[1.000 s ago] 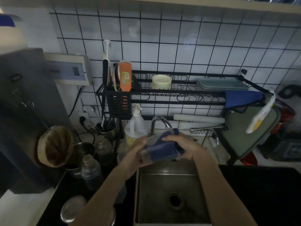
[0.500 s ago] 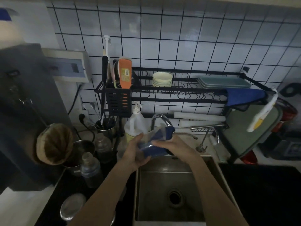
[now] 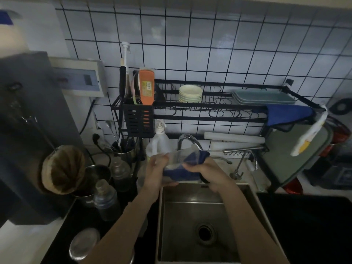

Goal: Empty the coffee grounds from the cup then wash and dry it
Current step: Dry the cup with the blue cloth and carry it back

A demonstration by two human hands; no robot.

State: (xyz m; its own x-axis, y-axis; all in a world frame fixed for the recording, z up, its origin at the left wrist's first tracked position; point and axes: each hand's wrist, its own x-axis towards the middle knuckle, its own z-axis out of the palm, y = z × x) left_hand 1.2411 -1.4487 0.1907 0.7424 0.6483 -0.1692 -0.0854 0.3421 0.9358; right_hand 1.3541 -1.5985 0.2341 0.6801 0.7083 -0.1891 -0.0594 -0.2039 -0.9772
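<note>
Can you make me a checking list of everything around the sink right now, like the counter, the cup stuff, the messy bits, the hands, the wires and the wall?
Surface: dark counter around a steel sink; no water seen in the basin.
Job's things: clear cup held over the sink, blue cloth wrapped around and inside it.
Clutter: bottles, steel pot, brown filter, soap jug, utensil cup.
Hands: left hand grips the cup; right hand presses the cloth.
Cables: black cord runs down to a wall plug.
Surroundings: tiled wall, dish rack with bowls, trays, second blue cloth.
</note>
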